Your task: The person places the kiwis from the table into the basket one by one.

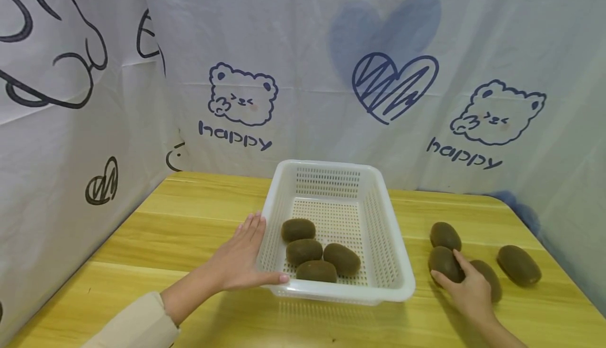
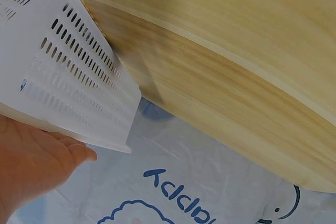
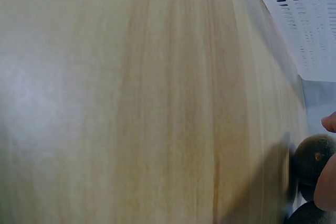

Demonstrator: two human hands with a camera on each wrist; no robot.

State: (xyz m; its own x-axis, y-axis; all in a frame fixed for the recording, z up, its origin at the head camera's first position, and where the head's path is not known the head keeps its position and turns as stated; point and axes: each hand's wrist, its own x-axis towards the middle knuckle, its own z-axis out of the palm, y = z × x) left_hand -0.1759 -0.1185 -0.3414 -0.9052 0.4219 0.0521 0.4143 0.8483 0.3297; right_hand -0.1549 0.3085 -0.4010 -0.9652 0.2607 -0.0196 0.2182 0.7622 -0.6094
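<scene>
Right hand (image 1: 468, 290) seemingly pinches a kiwi (image 1: 445, 264); flat left hand (image 1: 241, 258) steadies the basket (image 1: 379, 253). Next: lift it across.

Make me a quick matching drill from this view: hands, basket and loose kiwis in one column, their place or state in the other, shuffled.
Column one:
1. left hand
2. right hand
3. white basket
4. rightmost kiwi

Column two:
A. lies alone on the table, untouched
B. holds four kiwis
C. rests flat against the basket's outer wall
D. closes on a kiwi on the table

Pairs: 1-C, 2-D, 3-B, 4-A
</scene>
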